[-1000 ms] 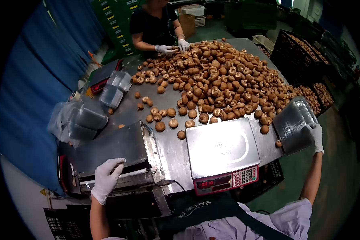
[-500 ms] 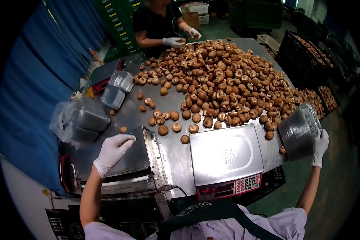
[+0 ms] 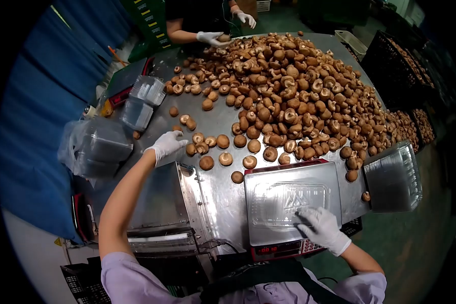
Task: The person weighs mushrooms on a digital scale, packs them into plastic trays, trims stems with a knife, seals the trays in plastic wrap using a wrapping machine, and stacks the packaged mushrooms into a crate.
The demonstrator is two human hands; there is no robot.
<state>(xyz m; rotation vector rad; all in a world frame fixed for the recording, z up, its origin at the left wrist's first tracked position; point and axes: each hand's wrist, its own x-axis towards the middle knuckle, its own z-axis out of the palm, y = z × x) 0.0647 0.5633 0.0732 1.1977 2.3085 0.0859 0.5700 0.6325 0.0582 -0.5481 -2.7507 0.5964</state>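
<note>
My left hand [image 3: 168, 146], in a white glove, is stretched over the steel table beside a few loose shiitake mushrooms [image 3: 197, 138]. Its fingers are apart and nothing is in them. A clear plastic tray [image 3: 283, 195] is over the metal plate of the scale [image 3: 256, 235]. My right hand [image 3: 323, 230], also gloved, has its fingers at the tray's near right edge and appears to grip it; the fingertips are partly hard to make out. Red digits glow on the scale's display, below the plate.
A big heap of shiitake mushrooms [image 3: 299, 96] covers the table's far side. Stacked clear trays [image 3: 392, 177] stand at right, more bagged trays [image 3: 104, 144] at left. Across the table a gloved co-worker [image 3: 213, 38] holds a mushroom. Black crates [image 3: 390, 66] are at far right.
My right hand has moved left from the tray stack to the scale, where a clear tray now shows. My left hand has moved forward and right, toward the loose mushrooms.
</note>
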